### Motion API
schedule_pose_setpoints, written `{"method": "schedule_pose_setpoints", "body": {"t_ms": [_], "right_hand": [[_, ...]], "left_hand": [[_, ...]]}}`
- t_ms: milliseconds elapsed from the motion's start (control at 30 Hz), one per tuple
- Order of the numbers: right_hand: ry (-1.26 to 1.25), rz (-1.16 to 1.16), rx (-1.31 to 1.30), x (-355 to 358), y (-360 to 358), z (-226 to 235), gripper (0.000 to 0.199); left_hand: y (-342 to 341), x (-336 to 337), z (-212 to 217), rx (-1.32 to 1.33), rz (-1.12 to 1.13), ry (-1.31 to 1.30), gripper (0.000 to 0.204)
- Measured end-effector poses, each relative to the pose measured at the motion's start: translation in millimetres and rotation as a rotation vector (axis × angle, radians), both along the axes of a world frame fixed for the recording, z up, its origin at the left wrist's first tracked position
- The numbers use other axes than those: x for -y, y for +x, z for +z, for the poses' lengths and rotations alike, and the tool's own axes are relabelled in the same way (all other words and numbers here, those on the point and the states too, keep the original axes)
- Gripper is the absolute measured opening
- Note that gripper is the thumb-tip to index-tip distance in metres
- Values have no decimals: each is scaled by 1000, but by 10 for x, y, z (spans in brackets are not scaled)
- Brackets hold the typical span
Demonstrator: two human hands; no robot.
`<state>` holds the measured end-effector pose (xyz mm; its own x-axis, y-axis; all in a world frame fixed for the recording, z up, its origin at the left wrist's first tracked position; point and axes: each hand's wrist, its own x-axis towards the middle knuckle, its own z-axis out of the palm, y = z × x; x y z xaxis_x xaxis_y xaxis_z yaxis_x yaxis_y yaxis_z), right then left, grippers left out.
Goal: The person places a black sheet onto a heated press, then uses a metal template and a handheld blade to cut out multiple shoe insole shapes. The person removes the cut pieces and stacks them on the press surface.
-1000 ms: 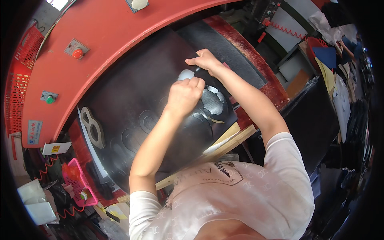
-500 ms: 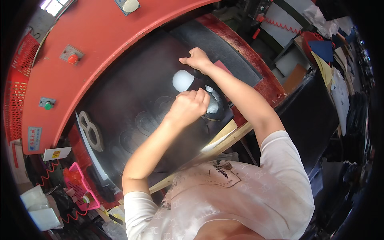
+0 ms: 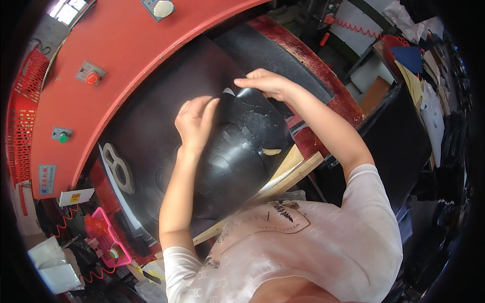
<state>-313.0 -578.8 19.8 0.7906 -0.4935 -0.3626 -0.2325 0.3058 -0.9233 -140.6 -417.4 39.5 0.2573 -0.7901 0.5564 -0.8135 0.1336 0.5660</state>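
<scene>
- From afar, I watch the fingers of the right hand [image 3: 268, 84] pinch the lifted edge of a glossy black sheet [image 3: 235, 151], creased and scored with rounded outlines.
- The left hand [image 3: 194, 121] curves beside that edge; I cannot tell whether its fingers grip.
- The sheet spreads over a scuffed red bed [image 3: 348, 108], a flat figure-eight piece [image 3: 127, 183] near its left side.

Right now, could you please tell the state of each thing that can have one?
Black sheet: partly raised, cut outlines showing
Left hand: thumb extended, grip unclear
Right hand: apparently pinching black sheet
Figure-eight plate: lying down
Pink basket: open, holding things
Red hose: coiled
Red button: setting unclear
</scene>
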Motion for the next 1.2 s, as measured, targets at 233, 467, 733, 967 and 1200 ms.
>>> {"method": "schedule_pose_setpoints", "body": {"t_ms": [233, 467, 733, 967, 1200], "right_hand": [[452, -279, 376, -314, 37, -187, 27], [66, -680, 497, -893, 533, -173, 35], [-174, -840, 465, -1061, 815, -179, 42], [-362, -464, 327, -674, 377, -256, 57], [-680, -576, -189, -265, -166, -782, 24]], "left_hand": [[220, 228, -410, -1363, -189, 437, 28], [331, 198, -729, -1840, 35, 372, 31], [8, -107, -388, -1592, -444, 347, 36], [169, 78, -458, -2059, -577, 283, 50], [476, 121, -761, -2466, -809, 274, 46]]}}
